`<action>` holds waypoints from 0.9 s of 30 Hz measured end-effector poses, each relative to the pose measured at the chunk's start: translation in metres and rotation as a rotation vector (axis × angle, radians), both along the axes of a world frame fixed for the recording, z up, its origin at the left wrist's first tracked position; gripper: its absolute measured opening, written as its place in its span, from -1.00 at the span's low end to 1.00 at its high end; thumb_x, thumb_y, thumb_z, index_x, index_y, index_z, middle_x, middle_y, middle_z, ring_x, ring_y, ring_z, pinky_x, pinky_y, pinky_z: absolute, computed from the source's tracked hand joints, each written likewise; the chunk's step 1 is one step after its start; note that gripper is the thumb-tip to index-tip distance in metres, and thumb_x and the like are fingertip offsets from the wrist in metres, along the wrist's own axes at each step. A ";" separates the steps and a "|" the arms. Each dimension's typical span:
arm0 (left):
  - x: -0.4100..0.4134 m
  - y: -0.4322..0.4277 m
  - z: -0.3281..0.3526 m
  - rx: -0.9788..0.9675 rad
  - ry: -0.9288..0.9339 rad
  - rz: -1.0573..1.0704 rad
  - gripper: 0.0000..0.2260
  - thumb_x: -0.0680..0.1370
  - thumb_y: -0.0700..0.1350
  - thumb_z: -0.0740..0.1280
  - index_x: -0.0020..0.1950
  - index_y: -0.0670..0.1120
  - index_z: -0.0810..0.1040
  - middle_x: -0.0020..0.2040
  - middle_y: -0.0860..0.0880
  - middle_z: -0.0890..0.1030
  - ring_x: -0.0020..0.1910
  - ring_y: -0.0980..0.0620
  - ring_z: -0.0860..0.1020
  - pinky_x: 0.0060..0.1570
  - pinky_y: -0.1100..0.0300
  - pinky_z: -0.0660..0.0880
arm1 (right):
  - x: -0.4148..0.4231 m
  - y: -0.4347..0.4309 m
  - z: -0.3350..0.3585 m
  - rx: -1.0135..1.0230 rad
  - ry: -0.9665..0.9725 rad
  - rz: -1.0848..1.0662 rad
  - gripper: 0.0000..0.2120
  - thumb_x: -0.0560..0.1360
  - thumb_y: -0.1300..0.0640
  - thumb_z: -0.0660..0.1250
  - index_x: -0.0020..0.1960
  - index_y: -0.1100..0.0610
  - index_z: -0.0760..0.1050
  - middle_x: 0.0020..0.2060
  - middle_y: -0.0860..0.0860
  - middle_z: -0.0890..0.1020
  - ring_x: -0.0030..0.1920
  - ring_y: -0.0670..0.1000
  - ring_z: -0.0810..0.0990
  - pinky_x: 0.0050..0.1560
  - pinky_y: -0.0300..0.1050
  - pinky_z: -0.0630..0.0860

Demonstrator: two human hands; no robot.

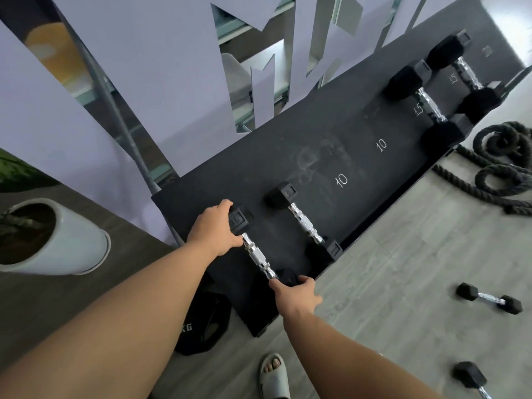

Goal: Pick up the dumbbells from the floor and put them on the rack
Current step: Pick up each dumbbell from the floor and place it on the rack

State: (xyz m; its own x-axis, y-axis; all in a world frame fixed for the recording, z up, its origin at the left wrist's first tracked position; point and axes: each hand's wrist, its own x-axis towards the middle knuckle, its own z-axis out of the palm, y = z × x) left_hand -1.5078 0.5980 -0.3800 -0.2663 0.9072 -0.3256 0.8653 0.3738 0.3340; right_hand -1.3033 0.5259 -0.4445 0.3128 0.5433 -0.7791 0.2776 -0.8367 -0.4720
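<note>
Fingers [230,210] of the left hand [214,231] are curling over the far hexagonal head of a small dumbbell [259,256], clasping that end, while the right hand [296,293] is wrapping around the near head, thumb lying along the chrome handle. Both arms are reaching forward and down, forearms bare, wrists nearly straight, the left one stretching farther out. This dumbbell is lying on the rack [331,156], a flat black shelf, at its near left end, with its long axis running from the front edge toward the wall behind, tilting slightly leftward as it goes away.

Just beside it to the right, a second small dumbbell [303,221] is lying roughly parallel, apart from the first. Chalked "10" marks are showing on bare shelf farther along, and two larger dumbbells [431,93] are sitting side by side at the far right end by "15" marks. A coiled battle rope [501,165] is lying on the grey floor [388,269] beyond the rack's front edge. Two more dumbbells are waiting on the floor: one [489,298] well to the right of the hands, another [472,378] near the lower right corner, partly cut off. A white plant pot [66,246] is standing at left, and a dark object marked "KG", possibly a weight plate [201,323], is leaning under the rack. A sandalled foot [273,375] is showing below.
</note>
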 end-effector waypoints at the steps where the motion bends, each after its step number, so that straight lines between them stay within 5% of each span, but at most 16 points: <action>1: 0.000 -0.002 0.001 0.000 0.002 0.017 -0.27 0.33 0.05 0.60 0.43 -0.03 0.38 0.07 -0.02 0.58 0.00 -0.10 0.57 -0.10 0.06 0.53 | -0.001 0.000 0.001 -0.001 -0.005 -0.013 -0.27 0.31 -0.07 0.58 0.38 0.03 0.35 0.13 0.06 0.21 -0.07 0.19 0.59 0.06 0.03 0.58; 15: -0.002 0.009 0.075 0.063 0.214 -0.029 -0.24 0.23 0.32 0.51 0.35 0.07 0.41 -0.17 0.05 0.54 -0.21 -0.06 0.52 -0.32 0.11 0.48 | 0.010 0.028 0.065 0.054 0.053 0.036 -0.35 0.26 -0.14 0.54 0.26 -0.04 0.37 0.12 0.05 0.23 -0.05 0.15 0.60 0.12 0.08 0.63; 27: 0.125 0.183 0.134 0.114 0.184 -0.108 -0.22 0.25 0.29 0.53 0.39 0.01 0.44 0.02 -0.05 0.64 -0.08 -0.12 0.60 -0.19 0.05 0.60 | 0.130 0.203 0.100 0.153 0.010 0.006 -0.37 0.13 -0.22 0.50 0.11 -0.08 0.38 0.11 0.05 0.26 -0.04 0.15 0.55 0.10 0.03 0.60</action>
State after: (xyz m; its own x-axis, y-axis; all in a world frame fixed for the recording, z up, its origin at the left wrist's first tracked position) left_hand -1.3832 0.7813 -0.2456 -0.2108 0.9618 -0.1746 0.9484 0.2445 0.2019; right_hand -1.1735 0.7288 -0.3445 0.3021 0.6576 -0.6901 0.2772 -0.7533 -0.5965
